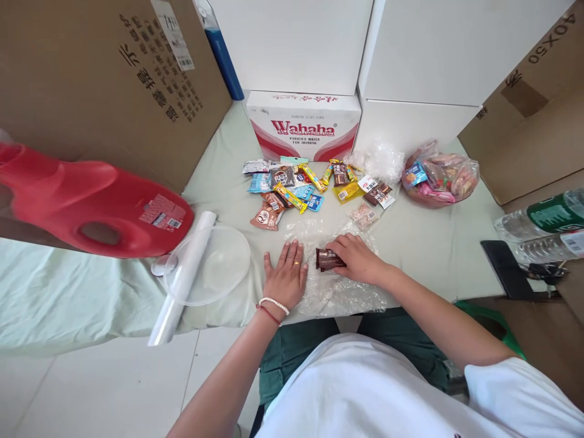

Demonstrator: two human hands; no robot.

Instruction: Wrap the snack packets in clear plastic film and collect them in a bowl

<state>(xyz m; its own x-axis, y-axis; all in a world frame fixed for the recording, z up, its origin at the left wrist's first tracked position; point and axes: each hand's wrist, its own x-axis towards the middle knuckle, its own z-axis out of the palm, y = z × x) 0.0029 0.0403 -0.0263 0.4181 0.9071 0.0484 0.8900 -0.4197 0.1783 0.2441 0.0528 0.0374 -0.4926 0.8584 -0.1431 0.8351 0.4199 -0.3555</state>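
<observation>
My left hand (286,277) lies flat with fingers stretched out, pressing on the left edge of a clear sheet of bubble wrap (314,293). Over the middle of that sheet, my right hand (356,258) grips a dark brown wrapped snack (327,260) by its right end. Whether it is one packet or two stacked together I cannot tell. Just beyond the sheet lies a loose pile of small wrapped snacks (287,188), in blue, yellow and brown wrappers. More packets, among them a brown-and-white one (378,193) and a pinkish one (364,215), lie to its right.
Left of my hands, a clear round lid (228,261) overlaps a roll of plastic film (182,280), near a big red jug (100,207). A Wahaha box (305,128) stands behind the snacks. To the right are a filled bowl (433,198), plastic bottles (552,213) and a phone (504,267).
</observation>
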